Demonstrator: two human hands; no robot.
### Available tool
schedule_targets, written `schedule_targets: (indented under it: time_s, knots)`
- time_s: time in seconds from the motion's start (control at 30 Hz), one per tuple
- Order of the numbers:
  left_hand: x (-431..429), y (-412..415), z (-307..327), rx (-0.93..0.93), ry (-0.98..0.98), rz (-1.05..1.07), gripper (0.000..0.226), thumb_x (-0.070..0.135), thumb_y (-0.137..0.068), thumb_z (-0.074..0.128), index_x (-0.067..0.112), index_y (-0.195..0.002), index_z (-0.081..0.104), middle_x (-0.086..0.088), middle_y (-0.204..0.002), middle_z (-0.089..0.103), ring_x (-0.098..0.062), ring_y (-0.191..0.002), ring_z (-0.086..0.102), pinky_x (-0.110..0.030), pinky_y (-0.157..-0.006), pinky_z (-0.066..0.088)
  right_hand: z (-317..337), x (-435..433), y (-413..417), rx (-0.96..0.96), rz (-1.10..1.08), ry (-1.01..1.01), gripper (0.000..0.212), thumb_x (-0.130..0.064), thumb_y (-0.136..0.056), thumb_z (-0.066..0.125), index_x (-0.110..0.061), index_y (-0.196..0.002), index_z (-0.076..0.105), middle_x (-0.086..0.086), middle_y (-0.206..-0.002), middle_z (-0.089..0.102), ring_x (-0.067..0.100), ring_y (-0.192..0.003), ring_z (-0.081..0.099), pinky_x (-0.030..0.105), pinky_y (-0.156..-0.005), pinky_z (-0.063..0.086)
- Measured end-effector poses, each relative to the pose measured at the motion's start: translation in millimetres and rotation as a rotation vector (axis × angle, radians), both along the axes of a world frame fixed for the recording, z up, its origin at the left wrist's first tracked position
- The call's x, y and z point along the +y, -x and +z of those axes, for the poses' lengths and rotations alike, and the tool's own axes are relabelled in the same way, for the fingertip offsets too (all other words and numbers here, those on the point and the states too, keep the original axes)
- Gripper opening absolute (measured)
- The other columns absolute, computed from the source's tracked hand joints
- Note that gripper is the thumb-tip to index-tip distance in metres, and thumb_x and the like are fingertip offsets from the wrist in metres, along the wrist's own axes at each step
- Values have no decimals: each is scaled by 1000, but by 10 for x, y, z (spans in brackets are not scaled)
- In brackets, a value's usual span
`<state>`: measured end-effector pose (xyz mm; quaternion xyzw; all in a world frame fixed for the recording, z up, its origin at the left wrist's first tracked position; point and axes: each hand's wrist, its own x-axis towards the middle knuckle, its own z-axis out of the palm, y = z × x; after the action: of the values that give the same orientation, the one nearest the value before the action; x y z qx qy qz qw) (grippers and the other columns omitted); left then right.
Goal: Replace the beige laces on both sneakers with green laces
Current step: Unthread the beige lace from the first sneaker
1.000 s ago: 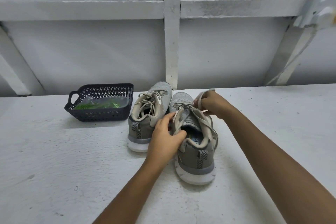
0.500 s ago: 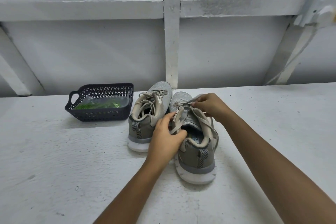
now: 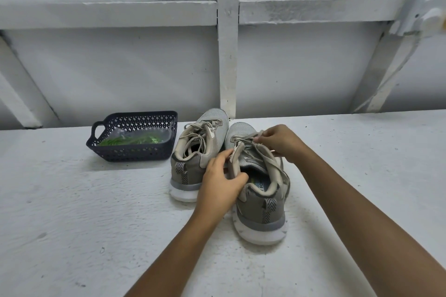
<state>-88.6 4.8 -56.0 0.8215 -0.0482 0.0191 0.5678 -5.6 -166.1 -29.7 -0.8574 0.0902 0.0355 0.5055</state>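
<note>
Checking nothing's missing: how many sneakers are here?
2. The far sneaker stands beside the basket; the near sneaker is gripped by the left hand, the right hand pinching its beige lace.

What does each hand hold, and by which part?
Left hand grips the nearer sneaker by its eyelet flap; right hand pinches its beige lace near the toe.

The left forearm (image 3: 169, 255) and right forearm (image 3: 362, 212) are bare along their whole visible length. The left hand (image 3: 220, 183) and right hand (image 3: 280, 141), both at the nearer sneaker (image 3: 261, 212), are bare too.
</note>
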Motion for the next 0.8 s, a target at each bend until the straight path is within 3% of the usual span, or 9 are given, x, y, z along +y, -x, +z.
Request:
schedule_targets:
  time_s: [0.1, 0.2, 0.3, 0.43, 0.57, 0.63, 0.7, 0.8]
  knots:
    - [3, 2, 3, 5, -1, -1, 59, 16, -78, 62, 29, -134, 49, 7, -131, 50, -7, -118, 47, -35, -103, 42, 54, -27, -37, -68, -72, -99, 29, -7, -94, 55, -7, -65, 58, 8, -66, 58, 15, -55, 56, 17, -41, 47]
    - [3, 7, 2, 1, 0, 1, 59, 17, -78, 62, 30, -134, 48, 9, -132, 49, -5, -118, 46, -32, -101, 42, 109, -98, -93, -155, -223, -295, 26, -10, -99, 44, -6, -76, 55, 7, -68, 57, 14, -58, 58, 24, -48, 52]
    - [1, 8, 6, 4, 3, 5, 59, 17, -78, 62, 30, -134, 48, 8, -132, 49, -5, -118, 46, -31, -102, 41, 79, -100, -79, -168, -278, -377, 22, -15, -99, 45, -6, -82, 54, 7, -69, 55, 15, -58, 57, 24, -49, 51]
    - [-2, 17, 16, 10, 12, 5, 58, 15, -77, 62, 30, -132, 50, 8, -130, 50, -5, -117, 47, -34, -102, 42, -23, -21, 17, -23, -41, -156, 14, -13, -91, 62, 1, -88, 62, 8, -68, 56, 15, -57, 52, 21, -49, 46]
    - [-7, 18, 29, 16, 7, 8, 58, 15, -77, 62, 30, -132, 50, 8, -130, 50, -6, -116, 48, -35, -102, 43, 3, 8, 2, -72, -14, -17, 16, -5, -89, 62, 0, -74, 64, 7, -64, 55, 13, -51, 50, 16, -40, 41]
    - [-2, 23, 34, 19, 4, 5, 57, 15, -77, 62, 31, -131, 50, 8, -130, 51, -6, -116, 48, -36, -102, 43, 17, -16, -31, -109, -48, -60, 25, -1, -91, 56, -2, -66, 60, 8, -65, 58, 11, -49, 54, 19, -44, 47]
    - [1, 25, 33, 16, 1, 2, 57, 15, -77, 62, 30, -131, 51, 8, -129, 51, -6, -116, 49, -37, -102, 43, 13, -45, -75, -154, -144, -173, 27, 0, -93, 51, -2, -67, 57, 14, -70, 59, 16, -56, 58, 31, -59, 56]
    - [7, 18, 38, 6, -13, 5, 58, 16, -77, 62, 30, -132, 50, 8, -130, 51, -6, -117, 48, -37, -102, 43, 24, -98, -108, -255, -327, -313, 26, -5, -96, 48, -5, -70, 54, 11, -64, 57, 15, -47, 58, 30, -51, 55]
